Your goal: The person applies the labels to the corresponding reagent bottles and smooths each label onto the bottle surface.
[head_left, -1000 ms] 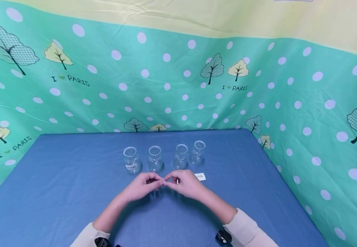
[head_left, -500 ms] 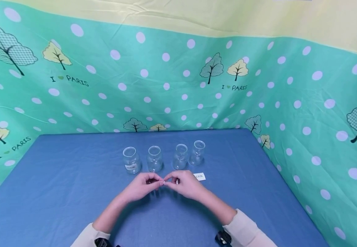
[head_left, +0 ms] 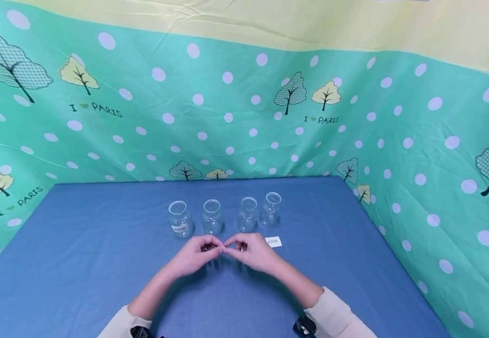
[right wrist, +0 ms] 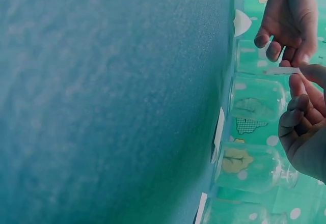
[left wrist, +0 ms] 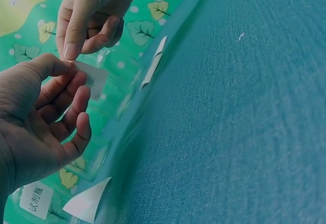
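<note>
Fingertips of the left hand [head_left: 195, 255] and right hand [head_left: 255, 252] meet in front of the glass jars, pinching a small white label between them. In the left wrist view the label [left wrist: 94, 81] hangs by one edge, with faint print on it, between the left hand [left wrist: 46, 117] and the right hand [left wrist: 91, 18]. Seen edge-on in the right wrist view, the label [right wrist: 280, 71] is thin and flat. The leftmost jar [head_left: 180, 220] bears a white label with dark characters. Another printed white label [head_left: 273, 241] lies just right of the right hand.
Three unlabelled jars, a second from the left [head_left: 212, 218], a third [head_left: 247, 216] and a rightmost one [head_left: 270, 210], stand upright in a row on the blue cloth [head_left: 101, 244]. A curled white paper piece [left wrist: 89, 202] lies near the labelled jar. Patterned curtain [head_left: 227, 108] encloses the back and sides.
Both hands keep the same pinch on the small label; their meeting fingertips have shifted very slightly to the left. The jars have not moved.
</note>
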{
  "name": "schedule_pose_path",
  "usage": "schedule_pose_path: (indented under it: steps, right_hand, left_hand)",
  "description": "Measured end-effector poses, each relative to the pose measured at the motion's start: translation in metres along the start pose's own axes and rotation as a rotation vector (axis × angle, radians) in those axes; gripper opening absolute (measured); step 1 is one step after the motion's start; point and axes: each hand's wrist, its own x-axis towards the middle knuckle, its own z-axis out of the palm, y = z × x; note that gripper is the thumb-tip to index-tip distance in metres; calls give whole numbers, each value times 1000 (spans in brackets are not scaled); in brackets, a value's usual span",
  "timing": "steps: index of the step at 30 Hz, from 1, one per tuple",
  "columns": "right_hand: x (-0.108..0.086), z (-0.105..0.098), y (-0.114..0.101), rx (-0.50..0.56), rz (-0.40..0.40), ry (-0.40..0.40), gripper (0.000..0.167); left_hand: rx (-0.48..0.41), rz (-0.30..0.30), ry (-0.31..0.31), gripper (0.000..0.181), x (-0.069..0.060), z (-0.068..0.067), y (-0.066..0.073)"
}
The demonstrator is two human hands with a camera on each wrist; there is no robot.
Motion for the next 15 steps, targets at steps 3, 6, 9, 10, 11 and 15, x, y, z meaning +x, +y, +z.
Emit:
schedule_pose_path:
  steps: [3, 6, 9, 10, 11, 15]
  right_hand:
    - [-1, -1, 0, 14, 14, 10, 15]
    - [-1, -2, 0, 20, 34, 17, 13]
    - [-1, -4, 0, 17, 48, 20, 10]
    - [-1, -4, 1, 18, 53, 21, 9]
    - [-1, -5, 1, 18, 60, 22, 8]
    - [-1, -6, 2, 31, 69, 41, 7]
  left_hand:
    - [-2, 2, 12, 15, 0, 1, 2]
    - [1, 9, 31, 14, 0, 1, 1]
    - [8, 12, 54, 13, 0, 2, 1]
    - [8, 8, 60, 13, 0, 3, 1]
    - [11, 4, 67, 13, 0, 3, 2]
    - [28, -17, 81, 11, -2, 4, 4]
